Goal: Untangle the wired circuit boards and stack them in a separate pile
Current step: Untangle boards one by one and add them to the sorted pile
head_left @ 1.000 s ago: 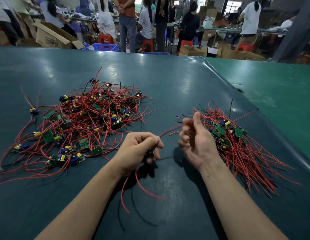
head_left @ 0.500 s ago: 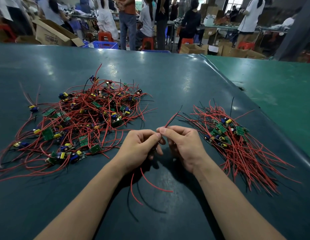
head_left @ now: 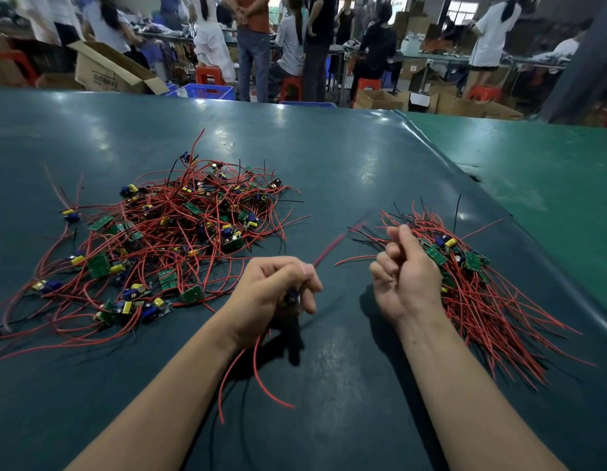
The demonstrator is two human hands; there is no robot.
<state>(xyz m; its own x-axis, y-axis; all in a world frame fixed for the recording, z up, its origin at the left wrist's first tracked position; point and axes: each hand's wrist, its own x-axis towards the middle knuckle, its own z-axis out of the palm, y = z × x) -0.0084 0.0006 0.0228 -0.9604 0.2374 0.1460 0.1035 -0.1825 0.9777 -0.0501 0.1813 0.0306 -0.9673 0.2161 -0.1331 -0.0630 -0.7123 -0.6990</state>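
A tangled heap of small green circuit boards with red and black wires [head_left: 179, 232] lies on the left of the dark table [head_left: 329, 158]. On the right a second pile of boards [head_left: 482, 300] lies with its wires combed straight. My left hand [head_left: 271, 294] grips one board [head_left: 291, 295] between the piles. Its red wires [head_left: 254, 368] hang below my wrist, and another blurred red wire [head_left: 332, 246] sticks out up and to the right. My right hand [head_left: 407, 277] hovers by the straight pile's left edge, fingers curled, with nothing visible in them.
A lighter green surface [head_left: 550, 171] adjoins the table on the right, past a raised edge. Beyond the far edge stand several people, a cardboard box [head_left: 108, 69], a blue crate [head_left: 210, 91] and red stools.
Half a second ago my right hand pinched the wire right next to my left hand. It has since slid off to the right along the wire and let it go; the wire now whips free.
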